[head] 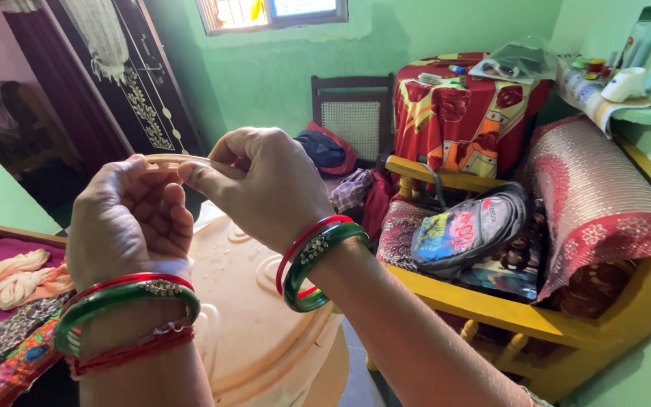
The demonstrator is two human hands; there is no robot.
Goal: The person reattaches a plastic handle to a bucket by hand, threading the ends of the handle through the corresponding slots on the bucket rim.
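- So, both hands are raised over a peach plastic bench (265,332), pinching one thin pale strip (178,160) between them.
- Left hand (131,222): fingers (161,211) curled nearly into a fist, with the strip's left end caught at the top by the thumb.
- Right hand (269,188): fingers folded in tight, thumb (209,179) pressed along the strip's right end.
- The strip runs pretty much level from hand to hand, in the air, well above the bench.
- Red and green bangles (318,260) on both wrists.
- Yellow wooden sofa (506,301) off to the right, with a bag (465,230) on it.
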